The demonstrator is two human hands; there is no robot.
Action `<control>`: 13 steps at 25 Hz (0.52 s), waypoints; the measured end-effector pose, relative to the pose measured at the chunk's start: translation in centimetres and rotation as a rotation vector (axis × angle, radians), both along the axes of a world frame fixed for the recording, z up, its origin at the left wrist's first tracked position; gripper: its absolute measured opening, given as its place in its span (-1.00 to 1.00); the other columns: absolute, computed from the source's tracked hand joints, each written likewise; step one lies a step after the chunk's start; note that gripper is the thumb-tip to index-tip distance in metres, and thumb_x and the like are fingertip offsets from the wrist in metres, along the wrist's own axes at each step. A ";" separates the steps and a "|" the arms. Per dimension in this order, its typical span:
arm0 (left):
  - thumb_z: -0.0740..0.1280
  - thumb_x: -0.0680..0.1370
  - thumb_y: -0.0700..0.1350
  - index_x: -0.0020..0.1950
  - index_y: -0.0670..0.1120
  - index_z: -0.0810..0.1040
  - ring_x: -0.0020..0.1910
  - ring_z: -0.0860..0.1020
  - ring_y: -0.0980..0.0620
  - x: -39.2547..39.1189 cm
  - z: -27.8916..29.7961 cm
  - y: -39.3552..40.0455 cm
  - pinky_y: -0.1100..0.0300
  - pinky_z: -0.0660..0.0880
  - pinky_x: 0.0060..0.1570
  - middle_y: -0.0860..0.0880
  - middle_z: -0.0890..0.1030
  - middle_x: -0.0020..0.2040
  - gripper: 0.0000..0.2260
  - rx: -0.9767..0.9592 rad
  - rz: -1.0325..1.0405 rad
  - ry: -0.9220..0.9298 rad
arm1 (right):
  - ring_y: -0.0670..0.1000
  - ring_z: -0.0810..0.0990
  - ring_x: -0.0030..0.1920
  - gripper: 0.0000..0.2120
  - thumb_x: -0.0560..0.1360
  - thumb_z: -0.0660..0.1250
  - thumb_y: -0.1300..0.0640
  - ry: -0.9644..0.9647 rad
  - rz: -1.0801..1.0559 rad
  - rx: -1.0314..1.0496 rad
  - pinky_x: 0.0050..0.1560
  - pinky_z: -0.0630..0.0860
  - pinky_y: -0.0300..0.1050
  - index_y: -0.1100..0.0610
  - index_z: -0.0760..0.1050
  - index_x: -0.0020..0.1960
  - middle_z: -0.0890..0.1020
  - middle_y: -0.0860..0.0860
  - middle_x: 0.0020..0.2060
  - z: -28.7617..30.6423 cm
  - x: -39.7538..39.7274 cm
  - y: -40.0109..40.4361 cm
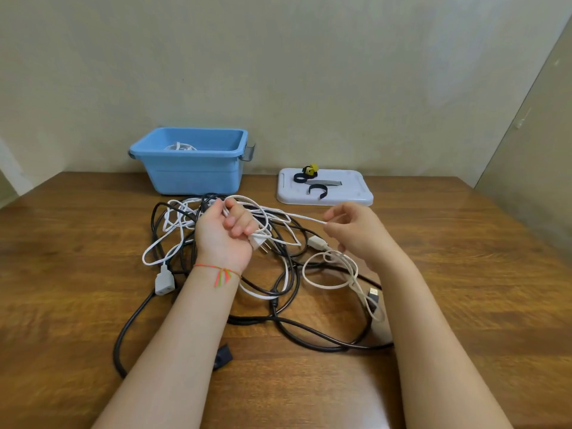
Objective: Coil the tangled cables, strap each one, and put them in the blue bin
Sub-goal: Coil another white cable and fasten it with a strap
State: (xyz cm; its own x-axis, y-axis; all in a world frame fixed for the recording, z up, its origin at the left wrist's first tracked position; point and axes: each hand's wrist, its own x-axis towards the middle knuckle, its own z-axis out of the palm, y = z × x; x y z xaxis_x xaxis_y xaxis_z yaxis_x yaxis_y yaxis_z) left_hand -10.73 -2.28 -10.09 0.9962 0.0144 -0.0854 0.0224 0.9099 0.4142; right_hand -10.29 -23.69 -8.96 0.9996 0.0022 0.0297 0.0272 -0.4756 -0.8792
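Note:
A tangle of white and black cables (278, 283) sprawls over the middle of the wooden table. My left hand (227, 233) grips loops of a white cable, its plug end (261, 244) sticking out below my fist. My right hand (353, 230) pinches the same white cable (305, 217), which stretches taut between both hands. The blue bin (192, 161) stands at the back left against the wall, with a coiled white cable (181, 147) inside. Black straps (317, 191) and a yellow one (311, 169) lie on a white lid (349, 193) at the back right.
A thick black cable (123, 335) loops toward the table's front left. A white socket end (164, 281) lies left of my left wrist, and a black USB plug (374, 295) lies by my right forearm. The wall runs close behind the bin.

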 end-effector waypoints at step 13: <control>0.21 0.67 -0.11 -0.16 -0.06 0.56 -0.22 0.58 0.13 -2.0 0.3 -3.1 0.19 0.52 -0.17 -0.11 0.67 -0.11 -0.75 1.471 0.173 -0.536 | -0.14 0.61 -0.15 -0.74 0.49 0.31 0.17 -0.309 0.366 -0.493 -0.17 0.53 -0.23 -0.02 0.60 0.14 0.65 -0.16 -0.15 0.2 -2.2 3.8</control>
